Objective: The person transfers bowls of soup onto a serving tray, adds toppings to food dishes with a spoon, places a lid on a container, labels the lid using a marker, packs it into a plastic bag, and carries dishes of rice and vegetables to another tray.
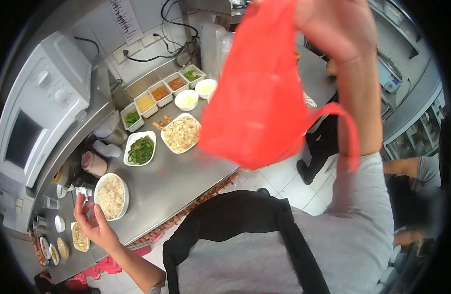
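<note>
My right hand (335, 27) is raised at the top right, its fingers closed on a red plastic bag (257, 93). The bag hangs down over the counter, blurred, with a loose handle trailing to its right. What is inside it is hidden. Low at the left, my left hand (95, 223) is empty, fingers apart, beside a white bowl of rice (111, 197). Farther up the counter are a white dish of leafy greens (141, 149) and a square dish of pale, grain-like food (181, 134), partly next to the bag.
Behind the dishes stands a row of small containers (160, 93) with toppings. A white microwave (41, 108) sits on a shelf at the left. Smaller dishes lie at the lower left of the steel counter (159, 191). Other people are partly visible at the right.
</note>
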`<control>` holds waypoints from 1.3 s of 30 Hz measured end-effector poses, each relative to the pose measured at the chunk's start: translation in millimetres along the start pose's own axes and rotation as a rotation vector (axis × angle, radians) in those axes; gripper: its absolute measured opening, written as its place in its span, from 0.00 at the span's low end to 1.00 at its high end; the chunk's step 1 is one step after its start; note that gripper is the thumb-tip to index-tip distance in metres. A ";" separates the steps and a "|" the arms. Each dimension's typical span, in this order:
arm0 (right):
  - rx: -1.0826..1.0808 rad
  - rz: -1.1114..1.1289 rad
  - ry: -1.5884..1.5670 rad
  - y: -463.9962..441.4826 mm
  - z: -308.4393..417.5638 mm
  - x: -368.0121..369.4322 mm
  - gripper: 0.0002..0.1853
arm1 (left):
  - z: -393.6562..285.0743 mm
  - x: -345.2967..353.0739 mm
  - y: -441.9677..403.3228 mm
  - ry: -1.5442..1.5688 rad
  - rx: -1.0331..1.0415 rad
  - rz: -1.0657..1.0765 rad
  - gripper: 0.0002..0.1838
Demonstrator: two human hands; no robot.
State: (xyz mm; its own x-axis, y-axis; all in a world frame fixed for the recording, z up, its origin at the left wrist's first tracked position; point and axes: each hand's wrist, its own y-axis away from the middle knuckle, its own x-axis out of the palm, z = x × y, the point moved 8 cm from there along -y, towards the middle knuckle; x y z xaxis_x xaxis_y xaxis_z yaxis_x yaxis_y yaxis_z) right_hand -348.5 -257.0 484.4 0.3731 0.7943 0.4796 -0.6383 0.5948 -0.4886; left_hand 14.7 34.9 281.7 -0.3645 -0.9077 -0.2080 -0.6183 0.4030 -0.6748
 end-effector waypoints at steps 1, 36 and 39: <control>-0.009 -0.036 0.026 1.2 15.7 -9.9 0.27 | 9.0 6.3 6.0 0.027 -0.037 -0.019 0.24; 0.034 -0.808 0.168 -331.7 57.0 -880.9 0.49 | 27.0 433.4 219.4 -0.994 -0.431 0.257 0.30; 0.090 -0.904 0.150 -320.2 15.8 -881.4 0.53 | 19.3 438.5 224.0 -1.021 -0.439 0.280 0.30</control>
State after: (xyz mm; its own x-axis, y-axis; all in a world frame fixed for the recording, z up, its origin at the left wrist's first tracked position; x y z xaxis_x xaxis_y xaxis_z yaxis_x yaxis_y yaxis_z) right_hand -483.6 -1149.5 229.7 0.8349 0.0437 0.5487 -0.1095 0.9901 0.0877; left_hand -270.3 -275.1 25.7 0.0837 -0.3706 -0.9250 -0.8674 0.4298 -0.2507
